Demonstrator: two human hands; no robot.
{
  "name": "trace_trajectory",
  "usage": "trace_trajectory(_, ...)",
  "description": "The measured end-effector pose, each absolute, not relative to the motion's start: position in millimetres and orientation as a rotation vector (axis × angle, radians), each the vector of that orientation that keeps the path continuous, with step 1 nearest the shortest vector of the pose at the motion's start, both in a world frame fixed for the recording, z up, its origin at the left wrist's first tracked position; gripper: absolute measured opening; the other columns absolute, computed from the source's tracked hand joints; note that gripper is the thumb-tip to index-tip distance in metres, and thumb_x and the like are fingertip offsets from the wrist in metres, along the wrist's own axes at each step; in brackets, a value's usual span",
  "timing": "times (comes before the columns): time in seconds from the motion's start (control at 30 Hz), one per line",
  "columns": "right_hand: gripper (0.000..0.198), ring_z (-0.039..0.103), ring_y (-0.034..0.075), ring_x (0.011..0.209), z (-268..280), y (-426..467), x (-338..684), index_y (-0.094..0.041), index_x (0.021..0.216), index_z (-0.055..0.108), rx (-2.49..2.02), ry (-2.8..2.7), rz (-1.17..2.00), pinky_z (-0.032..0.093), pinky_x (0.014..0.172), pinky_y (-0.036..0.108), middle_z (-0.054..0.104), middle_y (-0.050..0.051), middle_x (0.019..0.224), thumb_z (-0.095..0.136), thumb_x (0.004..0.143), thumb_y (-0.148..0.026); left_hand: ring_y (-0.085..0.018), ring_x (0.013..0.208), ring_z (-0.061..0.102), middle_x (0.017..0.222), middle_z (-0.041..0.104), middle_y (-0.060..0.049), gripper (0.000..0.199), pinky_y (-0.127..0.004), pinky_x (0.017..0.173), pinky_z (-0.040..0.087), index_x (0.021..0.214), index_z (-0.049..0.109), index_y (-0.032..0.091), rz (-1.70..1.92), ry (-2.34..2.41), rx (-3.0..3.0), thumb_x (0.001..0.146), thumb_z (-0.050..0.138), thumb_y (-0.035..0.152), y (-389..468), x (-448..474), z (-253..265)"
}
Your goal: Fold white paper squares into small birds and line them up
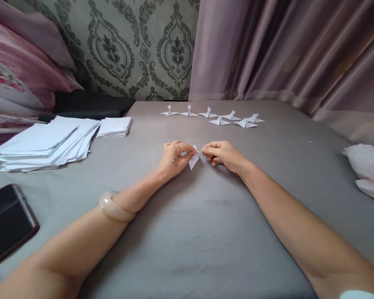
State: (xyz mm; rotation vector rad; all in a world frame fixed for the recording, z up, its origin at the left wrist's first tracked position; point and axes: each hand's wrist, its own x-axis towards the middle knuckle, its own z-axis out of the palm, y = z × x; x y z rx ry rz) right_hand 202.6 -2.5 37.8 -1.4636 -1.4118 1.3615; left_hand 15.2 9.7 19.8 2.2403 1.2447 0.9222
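Note:
My left hand (176, 158), with a pale bangle on its wrist, pinches a small white folded-paper crane (193, 162) between thumb and fingers. Part of the crane is hidden behind those fingers. My right hand (222, 154) is closed in a pinch at the crane's right side, its fingertips on a thin paper point there. Both hands are over the middle of the grey surface. Beyond them stand several finished-looking paper cranes (220, 121) with wings spread.
On the left lie a stack of large white sheets (46, 141) and a smaller stack of paper squares (114, 126). A phone (8, 222) rests at the near left. White crumpled cloth (366, 168) sits at the right edge. Purple curtains (268, 50) hang behind.

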Motion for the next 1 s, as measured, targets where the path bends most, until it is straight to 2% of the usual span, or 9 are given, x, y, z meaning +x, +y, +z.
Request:
trace_trajectory(0.13, 0.026, 0.05, 0.008, 0.059, 32.6, -5.3, 203.5, -0.017, 0.087, 0.068, -1.373, -1.606, 1.199, 0.043, 0.052, 0.021, 0.062, 0.002, 0.076, 0.071, 0.071, -0.037, -0.018, 0.088, 0.063, 0.088, 0.076, 0.0, 0.013, -0.035, 0.092, 0.041, 0.082, 0.074, 0.024, 0.958, 1.231, 2.198, 0.085, 0.061, 0.025, 10.8, 13.8, 18.5)
trace_trajectory(0.43, 0.022, 0.048, 0.009, 0.056, 20.3, -0.1, 202.1, -0.017, 0.083, 0.066, -1.354, -1.723, 1.018, 0.04, 0.054, 0.023, 0.06, -0.001, 0.067, 0.065, 0.074, -0.038, -0.019, 0.092, 0.062, 0.091, 0.074, 0.0, 0.013, -0.037, 0.094, 0.04, 0.085, 0.072, 0.024, 0.919, 1.218, 2.216, 0.087, 0.059, 0.027, 11.7, 14.2, 16.7)
trace_trajectory(0.5, 0.021, 0.051, 0.01, 0.062, 18.5, 0.3, 204.2, -0.018, 0.087, 0.066, -1.347, -1.799, 0.918, 0.043, 0.061, 0.025, 0.062, 0.0, 0.074, 0.065, 0.074, -0.034, -0.02, 0.097, 0.061, 0.095, 0.073, -0.001, 0.012, -0.039, 0.096, 0.039, 0.093, 0.07, 0.025, 0.902, 1.229, 2.219, 0.085, 0.062, 0.028, 11.8, 13.4, 15.0)
trace_trajectory(0.67, 0.03, 0.056, 0.014, 0.08, 15.6, -1.7, 204.8, -0.021, 0.1, 0.067, -1.44, -2.007, 0.643, 0.045, 0.079, 0.029, 0.063, 0.005, 0.103, 0.067, 0.07, -0.027, -0.021, 0.102, 0.059, 0.11, 0.065, -0.007, 0.039, -0.039, 0.094, 0.043, 0.113, 0.059, 0.02, 0.85, 1.229, 2.186, 0.075, 0.068, 0.02, 12.2, 11.3, 10.4)
trace_trajectory(0.8, 0.02, 0.056, 0.016, 0.082, 15.6, -3.8, 199.5, -0.022, 0.091, 0.069, -1.499, -2.034, 0.586, 0.044, 0.08, 0.03, 0.062, 0.005, 0.1, 0.067, 0.073, -0.032, -0.019, 0.096, 0.06, 0.106, 0.064, -0.007, 0.038, -0.035, 0.088, 0.048, 0.113, 0.058, 0.019, 0.863, 1.241, 2.128, 0.076, 0.058, 0.012, 16.5, 8.9, 3.9)
trace_trajectory(1.0, 0.011, 0.057, 0.014, 0.076, 12.7, -4.6, 191.8, -0.021, 0.077, 0.068, -1.519, -1.999, 0.537, 0.043, 0.074, 0.027, 0.065, 0.003, 0.09, 0.064, 0.076, -0.031, -0.015, 0.088, 0.06, 0.098, 0.063, -0.006, 0.034, -0.031, 0.084, 0.051, 0.112, 0.057, 0.019, 0.93, 1.206, 2.072, 0.079, 0.055, 0.014, 26.6, 5.3, -6.9)
